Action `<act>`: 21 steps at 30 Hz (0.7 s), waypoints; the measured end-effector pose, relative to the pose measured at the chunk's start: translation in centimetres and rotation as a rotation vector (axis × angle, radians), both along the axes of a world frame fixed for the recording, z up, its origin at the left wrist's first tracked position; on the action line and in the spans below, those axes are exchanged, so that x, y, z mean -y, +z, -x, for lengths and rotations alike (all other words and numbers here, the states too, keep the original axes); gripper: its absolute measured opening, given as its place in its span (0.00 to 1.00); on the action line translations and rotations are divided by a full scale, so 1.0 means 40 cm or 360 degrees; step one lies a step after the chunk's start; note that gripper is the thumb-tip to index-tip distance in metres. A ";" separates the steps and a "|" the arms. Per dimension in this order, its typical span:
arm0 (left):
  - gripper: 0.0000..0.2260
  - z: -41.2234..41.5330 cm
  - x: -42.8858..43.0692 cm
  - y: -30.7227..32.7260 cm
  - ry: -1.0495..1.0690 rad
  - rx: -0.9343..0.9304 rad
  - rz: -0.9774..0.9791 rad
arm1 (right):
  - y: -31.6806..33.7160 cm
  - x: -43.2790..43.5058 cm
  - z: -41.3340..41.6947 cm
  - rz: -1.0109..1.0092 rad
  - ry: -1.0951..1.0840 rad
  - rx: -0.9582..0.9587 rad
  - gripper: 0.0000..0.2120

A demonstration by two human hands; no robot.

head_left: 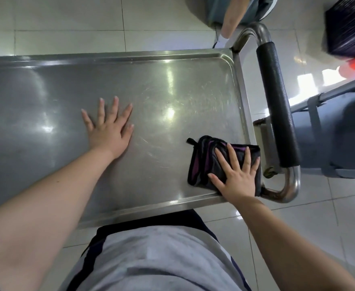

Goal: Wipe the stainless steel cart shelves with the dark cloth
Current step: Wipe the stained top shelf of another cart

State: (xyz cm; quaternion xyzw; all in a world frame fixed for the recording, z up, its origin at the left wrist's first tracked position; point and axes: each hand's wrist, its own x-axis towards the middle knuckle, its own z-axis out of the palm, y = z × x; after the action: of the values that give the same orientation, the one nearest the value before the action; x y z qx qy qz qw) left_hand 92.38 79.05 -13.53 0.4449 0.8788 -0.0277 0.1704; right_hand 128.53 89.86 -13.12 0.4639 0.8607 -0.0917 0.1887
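Seen from above, a person in a grey shirt [155, 259] stands against the near edge of a stainless steel cart.

The right hand [237, 177] lies flat on the dark cloth [206, 162], fingers straight and spread, pressing rather than gripping. An open palm like this likely spreads pressure over the whole cloth so it can slide. The cloth, black with purple stripes, is folded into a thick pad and sits in the near right corner of the top shelf [172, 91], touching the raised rim.

Further in and to the left, well apart from the cloth, the left hand [109, 129] rests palm down on bare steel, fingers fanned and holding nothing. It probably steadies the wheeled cart against the wiping push.

The shelf is scuffed with fine scratches and glare. Any lower shelves are hidden beneath it.

Along the right end runs the cart's tubular handle [277, 106], wrapped in black foam, with a grey bin [340, 139] just beyond.

Farthest away, pale floor tiles [67, 17] and another person's leg [229, 22].
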 end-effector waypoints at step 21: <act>0.27 0.062 0.067 -0.040 -0.0006 -0.0023 -0.0040 | 0.012 -0.027 0.507 0.0003 0.0320 -0.0020 0.34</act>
State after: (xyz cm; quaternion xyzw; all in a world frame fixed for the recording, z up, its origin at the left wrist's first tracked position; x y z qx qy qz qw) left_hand 89.91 76.35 -15.13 0.4485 0.8794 -0.0204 0.1584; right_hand 108.25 90.93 -12.64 0.3745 0.9039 -0.0759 0.1920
